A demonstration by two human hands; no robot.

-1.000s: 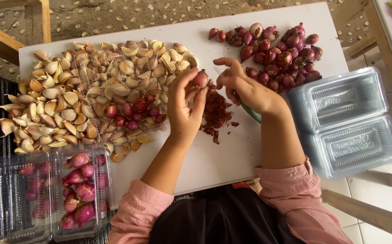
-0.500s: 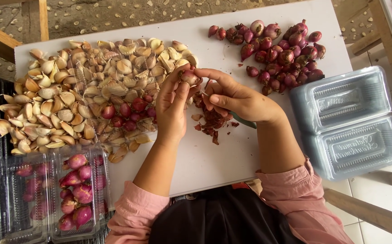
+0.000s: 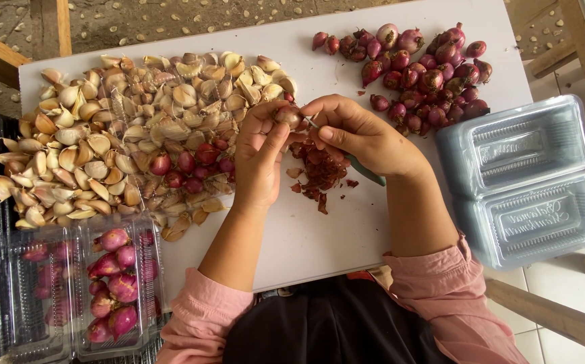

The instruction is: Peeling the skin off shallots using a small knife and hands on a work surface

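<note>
1. The left hand was clenched around a small shallot, pinched at its fingertips above the middle of the white table.
2. The right hand gripped a knife with a green handle; the thin blade tip touched the shallot, and the palm hid most of the tool.
3. Dry, reddish peels lay crumpled just under both hands.
4. A heap of papery, cream garlic cloves filled the far left, with several glossy peeled shallots at its near edge.
5. Unpeeled, dull purple shallots sat far right.
6. Clear, ribbed plastic containers stood empty on the right; another container, near left, held peeled bulbs and was cut off by the frame.
</note>
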